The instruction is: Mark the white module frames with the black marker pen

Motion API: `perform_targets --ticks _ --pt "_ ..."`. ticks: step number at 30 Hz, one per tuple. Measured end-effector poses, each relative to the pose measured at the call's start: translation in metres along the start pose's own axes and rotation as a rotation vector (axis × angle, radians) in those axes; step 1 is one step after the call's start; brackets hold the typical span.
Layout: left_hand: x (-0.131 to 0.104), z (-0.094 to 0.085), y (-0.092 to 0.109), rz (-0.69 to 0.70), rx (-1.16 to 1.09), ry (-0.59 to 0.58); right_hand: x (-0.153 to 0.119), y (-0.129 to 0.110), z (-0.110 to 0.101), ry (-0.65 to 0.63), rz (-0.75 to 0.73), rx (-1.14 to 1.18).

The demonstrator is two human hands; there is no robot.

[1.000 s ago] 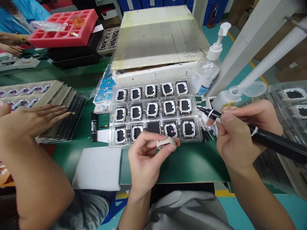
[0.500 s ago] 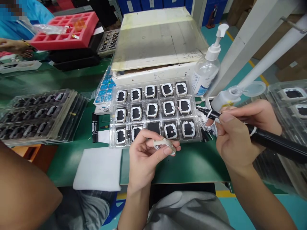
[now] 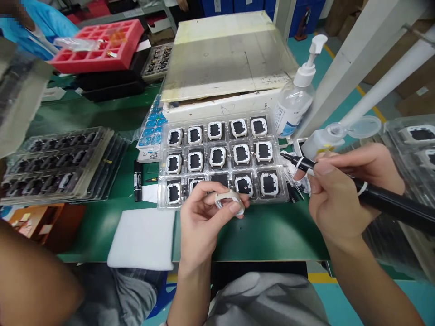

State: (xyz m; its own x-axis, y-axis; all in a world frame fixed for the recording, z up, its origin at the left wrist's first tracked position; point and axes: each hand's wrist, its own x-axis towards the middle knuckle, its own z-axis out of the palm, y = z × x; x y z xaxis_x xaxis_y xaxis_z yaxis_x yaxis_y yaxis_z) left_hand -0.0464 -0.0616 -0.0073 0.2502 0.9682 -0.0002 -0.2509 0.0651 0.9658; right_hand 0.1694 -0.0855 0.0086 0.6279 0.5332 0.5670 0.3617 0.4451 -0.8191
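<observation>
My left hand [image 3: 204, 217] pinches a pale watch-case frame [image 3: 229, 200] between thumb and fingers, over the front edge of a clear plastic tray [image 3: 224, 171]. Similar white frames with black centres sit in the tray's pockets; the front middle pocket shows only black. On the right, my right hand [image 3: 343, 194] is closed round a black marker [image 3: 390, 199] with white bands. The marker's tip points left, close to the tray's right edge and apart from the held frame.
Stacked trays [image 3: 61, 167] lie at the left, more [image 3: 418, 136] at the right. A pump bottle [image 3: 294, 104] and a smaller bottle [image 3: 322, 140] stand behind my right hand. A white foam sheet [image 3: 142, 237] lies front left; a person's arm [image 3: 34, 271] is beside it.
The held frame has turned, so its opening shows more. My right hand still holds the marker. At the far left, a blurred tray has come into view, and the neighbouring person's hand has gone from there.
</observation>
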Motion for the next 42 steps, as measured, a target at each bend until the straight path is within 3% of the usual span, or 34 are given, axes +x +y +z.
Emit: perform_targets --ticks 4,7,13,17,25,32,36,39,42 --pt "0.002 -0.01 0.005 0.208 0.537 0.209 0.0 0.008 0.006 0.072 -0.113 0.058" --pt "0.005 -0.014 0.004 0.254 0.782 0.235 -0.001 0.011 0.007 0.085 -0.087 0.058" --pt "0.013 -0.01 0.001 0.205 0.922 0.261 -0.001 0.011 0.003 0.039 -0.084 0.054" --pt "0.017 -0.009 0.006 0.239 1.04 0.188 -0.001 0.012 0.0 0.017 -0.091 0.067" --pt "0.007 -0.016 0.012 0.249 1.07 0.094 -0.003 0.013 -0.004 -0.025 -0.059 0.038" --pt "0.003 -0.014 0.01 0.34 1.208 0.206 -0.002 0.014 0.0 0.046 -0.057 0.032" --pt "0.003 -0.015 0.012 0.408 1.28 0.17 -0.001 0.013 0.002 0.04 -0.087 0.06" --pt "0.003 -0.022 0.016 0.396 1.313 0.148 0.0 0.012 0.004 0.052 -0.108 0.078" --pt "0.006 -0.034 0.02 0.354 1.318 0.229 0.001 0.012 0.005 0.062 -0.115 0.096"
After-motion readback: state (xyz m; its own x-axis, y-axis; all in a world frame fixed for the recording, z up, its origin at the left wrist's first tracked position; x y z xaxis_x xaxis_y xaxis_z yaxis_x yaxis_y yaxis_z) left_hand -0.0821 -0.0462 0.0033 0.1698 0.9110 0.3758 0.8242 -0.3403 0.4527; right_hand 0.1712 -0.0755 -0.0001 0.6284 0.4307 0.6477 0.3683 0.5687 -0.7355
